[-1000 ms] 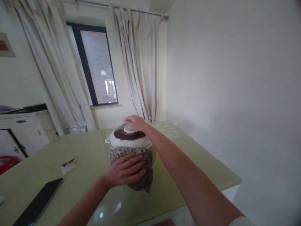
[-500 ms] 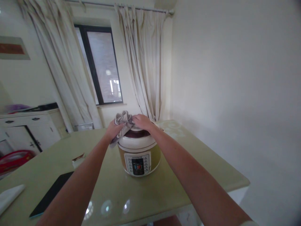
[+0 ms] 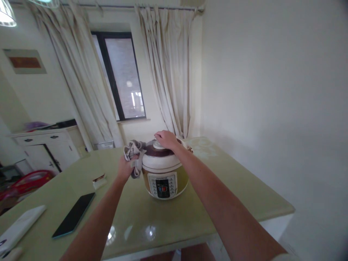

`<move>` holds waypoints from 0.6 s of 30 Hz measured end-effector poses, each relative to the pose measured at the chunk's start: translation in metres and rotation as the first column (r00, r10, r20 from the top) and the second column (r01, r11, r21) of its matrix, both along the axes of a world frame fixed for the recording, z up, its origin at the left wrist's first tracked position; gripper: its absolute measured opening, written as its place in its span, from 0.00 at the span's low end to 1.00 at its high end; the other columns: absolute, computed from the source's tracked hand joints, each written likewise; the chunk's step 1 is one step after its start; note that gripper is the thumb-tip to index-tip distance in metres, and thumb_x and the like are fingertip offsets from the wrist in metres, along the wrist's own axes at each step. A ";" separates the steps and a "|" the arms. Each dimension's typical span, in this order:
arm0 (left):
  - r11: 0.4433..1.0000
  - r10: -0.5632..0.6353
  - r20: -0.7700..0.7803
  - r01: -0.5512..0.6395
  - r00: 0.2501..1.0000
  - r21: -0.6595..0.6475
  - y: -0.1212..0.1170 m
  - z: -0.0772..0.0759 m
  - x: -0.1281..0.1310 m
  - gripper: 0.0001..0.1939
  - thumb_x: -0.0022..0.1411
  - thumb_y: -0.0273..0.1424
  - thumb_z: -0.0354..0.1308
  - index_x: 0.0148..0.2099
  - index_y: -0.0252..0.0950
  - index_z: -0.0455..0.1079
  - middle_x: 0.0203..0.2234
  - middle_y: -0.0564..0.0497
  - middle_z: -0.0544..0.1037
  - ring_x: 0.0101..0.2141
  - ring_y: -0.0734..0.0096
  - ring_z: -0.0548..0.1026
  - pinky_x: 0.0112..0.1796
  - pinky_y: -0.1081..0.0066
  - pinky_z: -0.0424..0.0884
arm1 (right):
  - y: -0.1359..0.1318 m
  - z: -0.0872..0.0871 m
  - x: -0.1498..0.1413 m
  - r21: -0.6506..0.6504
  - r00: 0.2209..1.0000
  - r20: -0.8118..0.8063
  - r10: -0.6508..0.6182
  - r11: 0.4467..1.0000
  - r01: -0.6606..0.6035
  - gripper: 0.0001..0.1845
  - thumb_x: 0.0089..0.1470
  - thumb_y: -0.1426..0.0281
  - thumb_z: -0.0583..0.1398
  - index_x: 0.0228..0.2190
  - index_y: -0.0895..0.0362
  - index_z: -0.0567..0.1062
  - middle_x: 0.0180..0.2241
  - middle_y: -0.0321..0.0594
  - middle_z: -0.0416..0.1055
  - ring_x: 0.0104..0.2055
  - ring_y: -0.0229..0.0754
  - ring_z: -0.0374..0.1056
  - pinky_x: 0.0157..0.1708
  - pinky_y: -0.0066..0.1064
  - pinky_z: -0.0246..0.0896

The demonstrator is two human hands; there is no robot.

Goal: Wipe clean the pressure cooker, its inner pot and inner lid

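Observation:
An electric pressure cooker [image 3: 165, 165] with a white rim, a dark brown lid top and a front control panel stands on the table. My left hand [image 3: 125, 167] is closed around a crumpled grey-and-white cloth [image 3: 134, 149], which bunches up above the fingers and hangs down at the cooker's left side. My right hand [image 3: 166, 139] reaches over the lid with its fingers curled onto the lid handle [image 3: 158, 144]. Part of that handle is covered by the hand.
On the pale green table [image 3: 130, 214], a black tablet [image 3: 74, 215] and a white device [image 3: 20, 228] lie to the left, near a small opened packet [image 3: 99, 180]. A wall [image 3: 272, 108] runs along the right. Behind are curtains [image 3: 168, 72] and a white cabinet [image 3: 51, 145].
My left hand has drawn the cloth off the lid, leftward and down to the cooker's side. My right hand stays on the lid handle. The view has shifted slightly left.

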State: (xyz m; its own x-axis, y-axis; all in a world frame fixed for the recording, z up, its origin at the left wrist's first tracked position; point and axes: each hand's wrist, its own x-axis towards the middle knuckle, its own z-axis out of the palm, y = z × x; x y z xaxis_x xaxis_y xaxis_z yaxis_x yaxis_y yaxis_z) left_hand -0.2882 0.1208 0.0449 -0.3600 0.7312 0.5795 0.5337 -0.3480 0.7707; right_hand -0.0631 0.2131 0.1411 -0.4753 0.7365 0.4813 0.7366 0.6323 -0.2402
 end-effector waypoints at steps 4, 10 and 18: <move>0.993 0.056 0.029 -0.058 0.998 0.103 -0.038 -0.049 0.020 0.23 0.57 0.47 0.65 0.48 0.36 0.77 0.43 0.43 0.85 0.51 0.49 0.81 0.57 0.51 0.75 | -0.003 0.001 -0.001 0.008 1.000 -0.017 -0.017 1.000 0.017 0.22 0.70 0.61 0.51 0.48 0.48 0.84 0.50 0.40 0.82 0.51 0.48 0.74 0.45 0.33 0.62; 0.997 0.036 0.202 -0.022 0.979 -0.071 -0.061 -0.119 0.038 0.25 0.60 0.51 0.63 0.50 0.36 0.77 0.46 0.41 0.85 0.50 0.48 0.82 0.55 0.46 0.77 | -0.006 0.001 -0.001 0.000 0.999 -0.030 -0.033 0.999 0.033 0.20 0.69 0.62 0.52 0.47 0.48 0.84 0.50 0.41 0.82 0.50 0.50 0.74 0.44 0.34 0.63; 0.923 0.218 -0.085 -0.177 0.972 0.341 -0.059 -0.132 0.077 0.28 0.66 0.49 0.61 0.61 0.39 0.70 0.52 0.37 0.77 0.53 0.45 0.76 0.53 0.43 0.74 | -0.002 0.002 -0.001 -0.033 0.998 -0.039 -0.044 0.999 0.042 0.28 0.73 0.54 0.47 0.47 0.50 0.84 0.50 0.42 0.82 0.52 0.48 0.75 0.47 0.33 0.64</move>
State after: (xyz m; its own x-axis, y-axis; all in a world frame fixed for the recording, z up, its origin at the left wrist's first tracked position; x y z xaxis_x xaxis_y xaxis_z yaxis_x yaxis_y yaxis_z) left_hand -0.2113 0.0620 -0.0869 -0.3910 0.4128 0.8226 0.6983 -0.4491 0.5573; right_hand -0.0643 0.2110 0.1436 -0.4238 0.7712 0.4750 0.7524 0.5917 -0.2894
